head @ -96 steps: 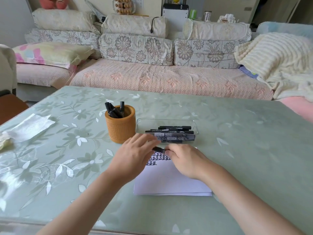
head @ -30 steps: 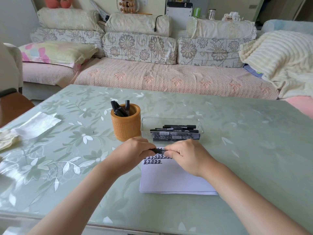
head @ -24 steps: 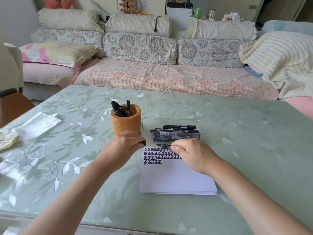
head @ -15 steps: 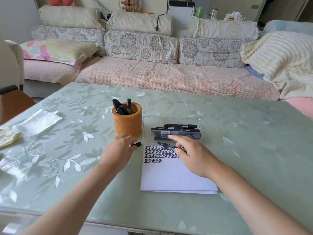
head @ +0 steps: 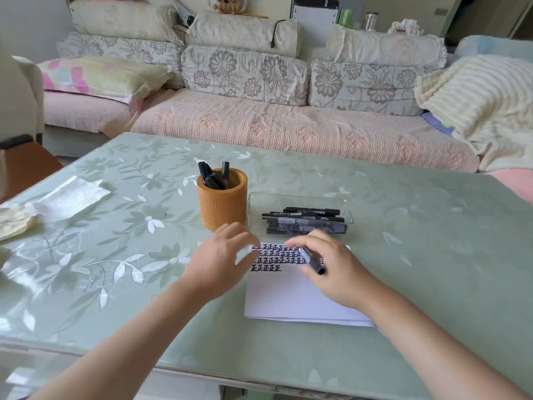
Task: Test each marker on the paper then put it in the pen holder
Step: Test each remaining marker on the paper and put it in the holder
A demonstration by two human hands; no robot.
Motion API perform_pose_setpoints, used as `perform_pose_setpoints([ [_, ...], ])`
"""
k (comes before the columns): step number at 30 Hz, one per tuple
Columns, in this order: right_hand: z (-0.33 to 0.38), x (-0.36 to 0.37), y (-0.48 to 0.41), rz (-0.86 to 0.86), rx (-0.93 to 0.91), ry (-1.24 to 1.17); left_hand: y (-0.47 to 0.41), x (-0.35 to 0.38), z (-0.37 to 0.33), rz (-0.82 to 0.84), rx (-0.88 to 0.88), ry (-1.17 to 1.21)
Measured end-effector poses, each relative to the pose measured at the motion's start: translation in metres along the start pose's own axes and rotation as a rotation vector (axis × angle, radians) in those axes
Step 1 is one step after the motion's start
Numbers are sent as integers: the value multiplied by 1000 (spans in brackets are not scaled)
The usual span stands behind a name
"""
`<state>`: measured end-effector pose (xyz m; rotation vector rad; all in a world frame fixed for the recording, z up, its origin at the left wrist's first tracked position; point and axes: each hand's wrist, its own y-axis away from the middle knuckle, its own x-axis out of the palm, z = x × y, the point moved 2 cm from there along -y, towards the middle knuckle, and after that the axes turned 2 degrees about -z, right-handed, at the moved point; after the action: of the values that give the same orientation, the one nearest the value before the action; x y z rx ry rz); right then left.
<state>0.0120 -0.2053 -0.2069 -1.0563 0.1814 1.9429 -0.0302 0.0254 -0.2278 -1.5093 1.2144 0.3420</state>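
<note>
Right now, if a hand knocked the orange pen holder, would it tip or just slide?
Probably slides rather than tips: the pen holder is broad for its height and stands flat. The glossy table likely gives little grip. The few markers leaning inside add little weight, so it's probably light.

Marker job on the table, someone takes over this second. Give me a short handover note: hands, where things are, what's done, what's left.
Right hand grips a black marker over the paper.
Left hand hovers at the paper's left edge, blurred; whether it holds anything is unclear.
Pen holder carries stored markers; waiting markers lie in the clear tray behind the paper.
Done: rows of test marks across the paper's top.
Left: probably finish this marker, drop it in the holder, then work through the tray.
</note>
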Motion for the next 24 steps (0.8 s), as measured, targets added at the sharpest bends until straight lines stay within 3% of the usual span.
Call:
perform_pose_setpoints([
  [8, -4, 22, 7, -180, 363, -537, 24, 6, -12, 164, 111, 137],
  [13, -4, 26, 1, -269, 420, -497, 34, 8, -13, 232, 130, 163],
  [24, -19, 38, 0, -163, 356, -387, 34, 9, -12, 246, 100, 151],
])
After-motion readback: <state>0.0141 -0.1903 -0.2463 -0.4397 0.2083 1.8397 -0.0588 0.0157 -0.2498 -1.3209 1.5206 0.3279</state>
